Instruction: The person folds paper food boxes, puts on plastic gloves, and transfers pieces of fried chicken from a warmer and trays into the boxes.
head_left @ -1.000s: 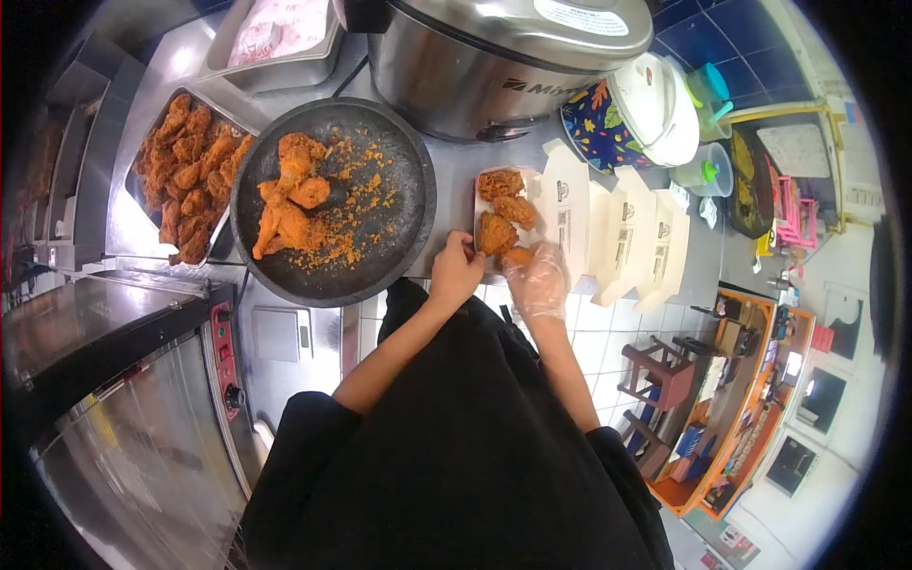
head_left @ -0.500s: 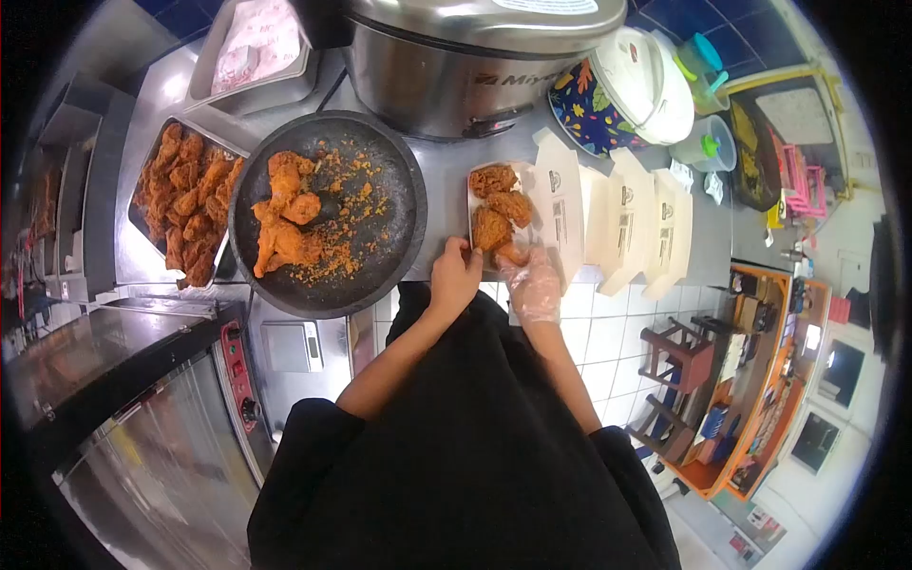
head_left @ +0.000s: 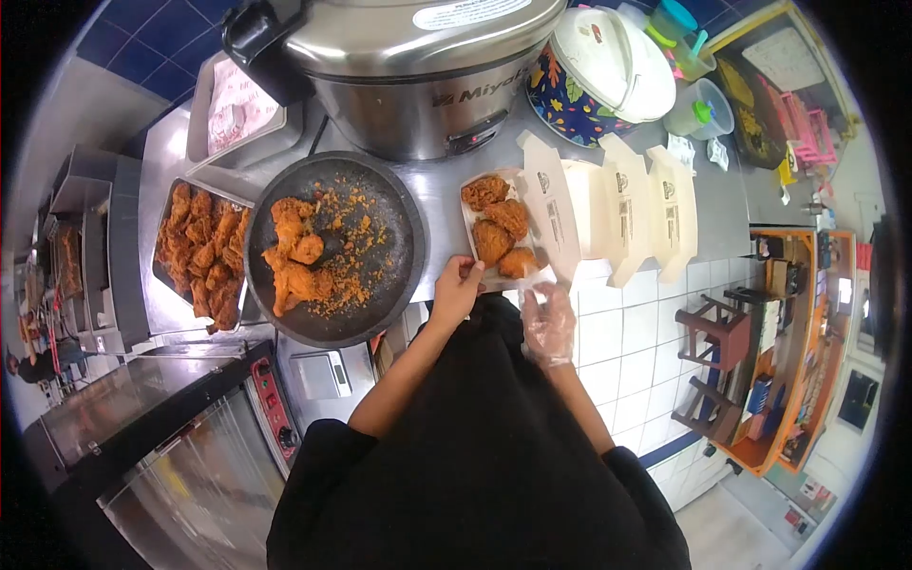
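Note:
Several pieces of fried chicken (head_left: 500, 218) lie in a paper takeaway box (head_left: 469, 222) whose lid (head_left: 554, 211) is folded out to the right. My bare left hand (head_left: 460, 289) pinches the box's near left corner between thumb and fingers. Just off the near right corner is my right hand (head_left: 550, 328) in a clear plastic glove, its fingers loosely bent and apart, with nothing visible in them. To the left stands a dark round stone-like dish (head_left: 404, 285) holding chicken pieces (head_left: 294, 252) and orange crumbs (head_left: 359, 231).
A metal tray of fried chicken (head_left: 202, 249) sits at far left. Behind are a steel cooker (head_left: 399, 104), a patterned tub with a white lid (head_left: 608, 66) and a paper-lined tray (head_left: 237, 109). More opened boxes (head_left: 625, 211) stand right. A glass-fronted appliance (head_left: 204, 456) is at lower left.
My right hand has drawn back from the chicken, down and away from the box. My left hand keeps hold of the corner. The camera view has shifted slightly.

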### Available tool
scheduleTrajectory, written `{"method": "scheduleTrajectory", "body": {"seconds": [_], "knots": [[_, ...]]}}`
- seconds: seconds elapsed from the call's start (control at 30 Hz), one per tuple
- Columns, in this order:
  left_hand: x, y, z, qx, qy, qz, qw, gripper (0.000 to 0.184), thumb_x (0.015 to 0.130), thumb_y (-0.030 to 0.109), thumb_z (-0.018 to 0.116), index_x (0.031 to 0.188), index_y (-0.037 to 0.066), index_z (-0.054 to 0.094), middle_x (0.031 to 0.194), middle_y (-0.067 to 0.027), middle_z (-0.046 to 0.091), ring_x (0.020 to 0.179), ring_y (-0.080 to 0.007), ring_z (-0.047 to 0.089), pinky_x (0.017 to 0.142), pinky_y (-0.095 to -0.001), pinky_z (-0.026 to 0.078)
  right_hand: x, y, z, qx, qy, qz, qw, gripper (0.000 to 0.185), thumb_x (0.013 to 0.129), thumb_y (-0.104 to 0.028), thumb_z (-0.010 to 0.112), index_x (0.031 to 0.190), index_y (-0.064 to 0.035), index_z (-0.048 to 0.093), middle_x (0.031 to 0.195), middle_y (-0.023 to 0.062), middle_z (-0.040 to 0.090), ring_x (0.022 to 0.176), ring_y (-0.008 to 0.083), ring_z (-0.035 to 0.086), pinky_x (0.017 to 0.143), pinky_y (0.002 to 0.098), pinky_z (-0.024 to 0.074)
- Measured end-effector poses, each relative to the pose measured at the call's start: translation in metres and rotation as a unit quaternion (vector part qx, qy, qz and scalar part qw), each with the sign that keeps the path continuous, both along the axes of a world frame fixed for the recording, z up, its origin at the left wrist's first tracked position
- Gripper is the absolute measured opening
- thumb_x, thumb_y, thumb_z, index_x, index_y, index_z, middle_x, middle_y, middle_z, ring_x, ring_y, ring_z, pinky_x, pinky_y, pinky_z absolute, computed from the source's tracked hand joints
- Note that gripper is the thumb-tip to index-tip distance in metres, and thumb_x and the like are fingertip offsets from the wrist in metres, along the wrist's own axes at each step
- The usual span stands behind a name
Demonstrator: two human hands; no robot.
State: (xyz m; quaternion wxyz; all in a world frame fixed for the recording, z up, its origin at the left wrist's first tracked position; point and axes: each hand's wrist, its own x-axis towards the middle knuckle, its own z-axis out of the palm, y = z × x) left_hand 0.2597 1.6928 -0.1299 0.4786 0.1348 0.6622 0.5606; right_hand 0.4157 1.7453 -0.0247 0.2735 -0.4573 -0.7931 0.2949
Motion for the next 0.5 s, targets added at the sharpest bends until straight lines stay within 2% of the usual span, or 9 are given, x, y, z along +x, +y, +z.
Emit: {"method": "scheduleTrajectory", "body": {"seconds": [0.03, 0.07, 0.1, 0.13, 0.2, 0.23, 0.37, 0.5], "knots": [[0.0, 0.0, 0.0, -0.006, 0.011, -0.008, 1.0, 0.029, 0.098, 0.023, 0.064, 0.109, -0.003, 0.056, 0.087, -0.0099, 0.066, 0.067, -0.0148, 0.067, 0.059, -0.0284, 0.055, 0.001, -0.006, 0.004, -0.175, 0.005, -0.064, 0.982, 0.034, 0.092, -0.016, 0.069, 0.121, -0.0027, 0.058, 0.111, 0.0226, 0.068, 0.097, 0.0425, 0.066, 0.082, 0.0468, 0.0537], [0.0, -0.001, 0.001, -0.014, 0.021, -0.017, 1.0, 0.029, 0.099, 0.023, 0.064, 0.109, -0.003, 0.056, 0.086, -0.0101, 0.066, 0.067, -0.0147, 0.067, 0.059, -0.0284, 0.055, 0.003, -0.012, 0.005, -0.346, 0.011, -0.127, 0.93, 0.035, 0.092, -0.016, 0.068, 0.123, -0.0023, 0.057, 0.114, 0.0238, 0.067, 0.099, 0.0426, 0.066, 0.082, 0.0473, 0.054], [-0.001, -0.001, 0.003, -0.017, 0.022, -0.025, 0.999, 0.029, 0.099, 0.023, 0.064, 0.109, -0.003, 0.056, 0.086, -0.0101, 0.066, 0.067, -0.0147, 0.067, 0.059, -0.0284, 0.055, -0.001, -0.011, -0.003, -0.177, -0.004, -0.056, 0.983, 0.038, 0.093, -0.018, 0.068, 0.126, -0.0028, 0.056, 0.115, 0.0264, 0.065, 0.099, 0.043, 0.066, 0.081, 0.0484, 0.0548], [-0.002, 0.001, 0.005, -0.021, 0.04, -0.036, 0.998, 0.028, 0.099, 0.022, 0.064, 0.108, -0.002, 0.056, 0.086, -0.01, 0.066, 0.067, -0.0147, 0.067, 0.059, -0.0286, 0.054, 0.0, -0.011, -0.007, -0.18, -0.001, -0.064, 0.982, 0.038, 0.093, -0.018, 0.068, 0.126, -0.0028, 0.056, 0.115, 0.0264, 0.065, 0.099, 0.043, 0.066, 0.081, 0.0484, 0.0548], [-0.002, 0.001, 0.004, -0.026, 0.061, -0.055, 0.996, 0.027, 0.099, 0.022, 0.064, 0.108, -0.002, 0.056, 0.086, -0.01, 0.066, 0.067, -0.0147, 0.067, 0.058, -0.0289, 0.054, -0.017, -0.003, -0.003, 0.005, -0.045, -0.029, 0.999, 0.04, 0.094, -0.025, 0.067, 0.124, -0.0007, 0.056, 0.109, 0.0266, 0.065, 0.095, 0.0393, 0.068, 0.073, 0.0468, 0.0566], [-0.002, 0.001, -0.001, -0.02, 0.069, -0.051, 0.996, 0.026, 0.099, 0.022, 0.064, 0.107, -0.002, 0.056, 0.084, -0.0098, 0.066, 0.067, -0.0147, 0.067, 0.058, -0.0293, 0.054, -0.024, 0.0, -0.003, -0.046, -0.174, -0.06, 0.982, 0.053, 0.092, -0.029, 0.069, 0.133, -0.0008, 0.05, 0.11, 0.0278, 0.064, 0.101, 0.0419, 0.065, 0.082, 0.049, 0.0551], [-0.005, 0.004, 0.005, -0.049, 0.084, -0.066, 0.993, 0.025, 0.098, 0.021, 0.064, 0.106, -0.002, 0.056, 0.08, -0.0096, 0.066, 0.066, -0.0149, 0.066, 0.059, -0.0307, 0.054, -0.037, 0.028, -0.016, -0.029, -0.213, -0.032, 0.976, 0.062, 0.088, -0.029, 0.072, 0.137, 0.0001, 0.046, 0.109, 0.0261, 0.065, 0.103, 0.041, 0.065, 0.088, 0.0471, 0.0535], [-0.005, 0.003, 0.002, -0.038, 0.109, -0.065, 0.991, 0.024, 0.099, 0.02, 0.063, 0.105, -0.002, 0.056, 0.079, -0.01, 0.066, 0.066, -0.0149, 0.066, 0.06, -0.0313, 0.054, -0.054, 0.055, -0.026, -0.085, -0.262, -0.01, 0.961, 0.061, 0.082, -0.029, 0.077, 0.13, 0.002, 0.054, 0.107, 0.0237, 0.067, 0.101, 0.0392, 0.066, 0.088, 0.0441, 0.0537]]}}
